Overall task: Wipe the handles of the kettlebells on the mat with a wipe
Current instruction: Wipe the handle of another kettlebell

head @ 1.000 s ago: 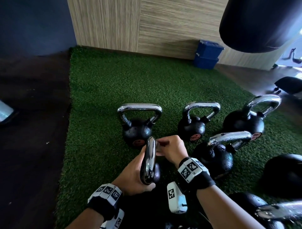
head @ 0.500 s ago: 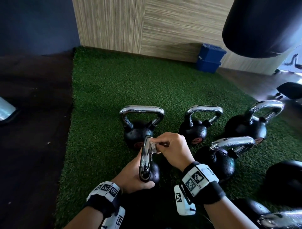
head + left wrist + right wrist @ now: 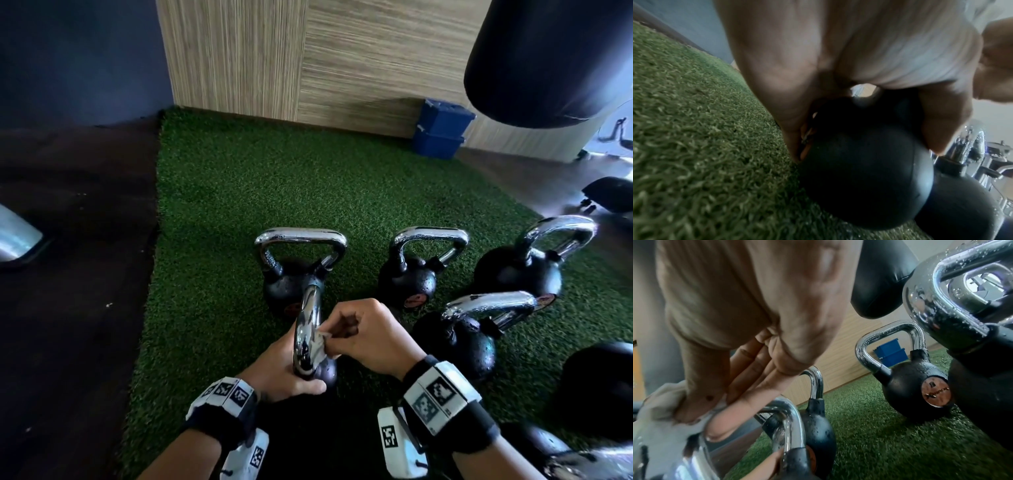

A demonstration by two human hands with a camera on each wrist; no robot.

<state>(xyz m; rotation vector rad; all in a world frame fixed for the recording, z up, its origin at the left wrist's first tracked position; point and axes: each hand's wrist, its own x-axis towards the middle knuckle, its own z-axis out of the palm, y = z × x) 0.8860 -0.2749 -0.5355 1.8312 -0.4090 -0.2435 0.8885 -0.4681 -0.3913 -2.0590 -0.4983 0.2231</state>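
A small black kettlebell (image 3: 325,371) with a chrome handle (image 3: 306,329) stands on the green mat (image 3: 222,212) in front of me. My left hand (image 3: 284,373) grips its black ball (image 3: 865,170) low at the handle's near end. My right hand (image 3: 366,337) pinches a white wipe (image 3: 320,344) against the right side of the handle, near its middle. In the right wrist view the wipe (image 3: 663,417) is bunched under my fingers (image 3: 740,404) on the chrome bar. Other kettlebells (image 3: 298,274) (image 3: 416,270) (image 3: 524,263) (image 3: 466,339) stand behind and to the right, handles beaded with droplets.
A black punching bag (image 3: 548,58) hangs at the upper right. Two stacked blue boxes (image 3: 440,128) sit against the wood-panel wall. Dark floor lies left of the mat. More dark weights (image 3: 596,394) crowd the lower right corner.
My right hand has slid the wipe along the chrome handle from its far top end toward me, down to the middle. The left hand keeps its hold on the kettlebell.
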